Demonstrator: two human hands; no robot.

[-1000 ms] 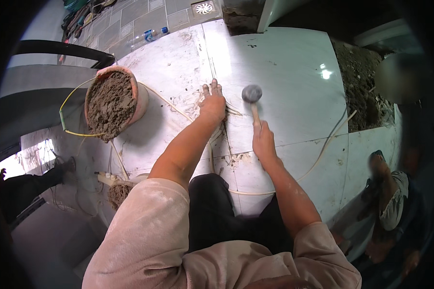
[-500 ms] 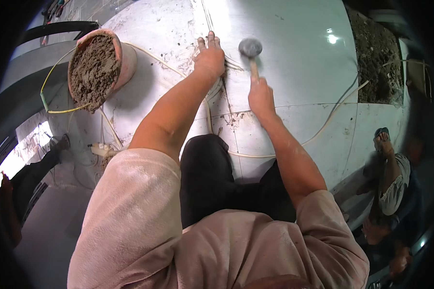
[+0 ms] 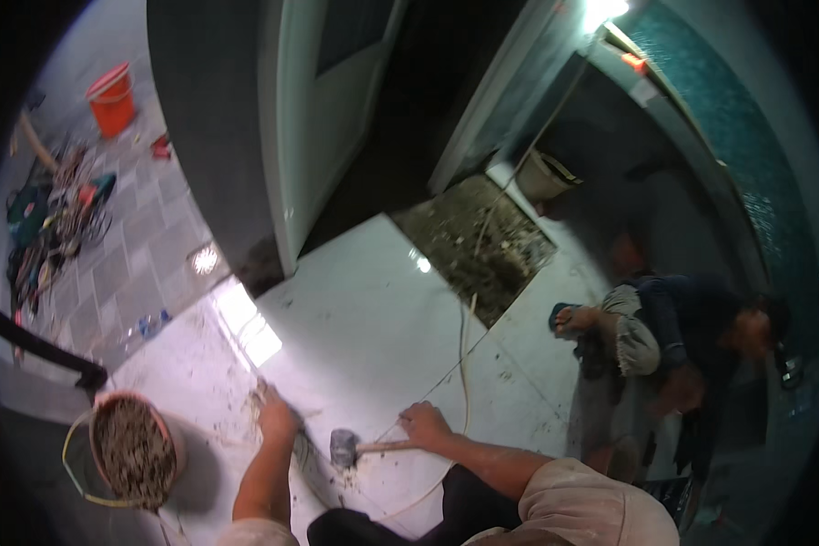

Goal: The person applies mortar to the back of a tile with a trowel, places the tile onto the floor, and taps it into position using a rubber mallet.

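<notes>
My left hand [image 3: 279, 419] lies with its fingers stretched out on the near left edge of a large white floor tile [image 3: 355, 309]. A mallet lies low over the tiles between my hands, with its dark rounded head [image 3: 343, 448] pointing left. Its wooden handle [image 3: 384, 446] runs back into my right hand [image 3: 426, 426], whose fingers are closed beside a tile joint. Part of that grip is hidden by the hand itself.
A bucket of wet mortar [image 3: 136, 450] stands at the near left. A pale hose [image 3: 467, 364] crosses the tiles. Beyond lies an untiled dirt patch [image 3: 482, 237]. Another person [image 3: 673, 328] crouches at right. An orange bucket [image 3: 112, 102] and tangled tools [image 3: 55, 218] are far left.
The view has swung up and turned, bringing the doorway and far floor into sight. The mallet has dropped from pointing away to lying sideways, its head toward my left hand.
</notes>
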